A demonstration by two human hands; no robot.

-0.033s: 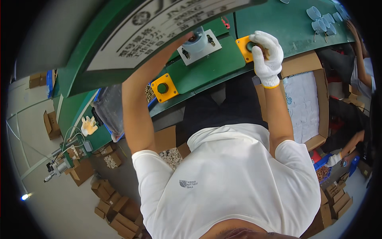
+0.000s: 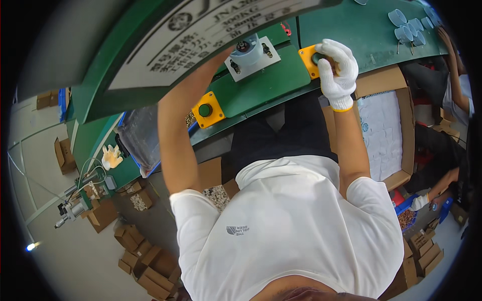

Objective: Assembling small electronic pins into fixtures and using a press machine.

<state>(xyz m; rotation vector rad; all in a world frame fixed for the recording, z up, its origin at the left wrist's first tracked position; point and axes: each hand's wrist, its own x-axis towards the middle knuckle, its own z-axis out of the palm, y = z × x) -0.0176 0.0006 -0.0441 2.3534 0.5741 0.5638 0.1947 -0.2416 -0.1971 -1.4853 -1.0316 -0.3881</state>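
Observation:
The green press head (image 2: pixel 100 95) with a pale label plate overhangs the upper left and hides my left hand; only the bare forearm (image 2: pixel 176 125) shows, reaching toward a clear round cup (image 2: pixel 247 56). That cup stands on a bolted metal plate (image 2: pixel 240 74), with a dark round part inside it. My right hand (image 2: pixel 340 72), in a white knitted glove, rests at the yellow button box (image 2: pixel 306 56). Its fingers are curved and apart, with the thumb by the green button (image 2: pixel 316 58). Another yellow button box (image 2: pixel 216 114) sits left of the plate.
Several clear cups (image 2: pixel 403 33) stand far right on the green bench (image 2: pixel 346 25). A carton (image 2: pixel 409 130) of white packs is beside my right arm. A grey-lined tray (image 2: pixel 145 135) and a loose glove (image 2: pixel 111 157) lie left. Co-workers' arms (image 2: pixel 454 85) show at right.
My left hand has drawn back from the cup behind the press head, and the dark part in the cup shows more fully. My right hand stays at the button box.

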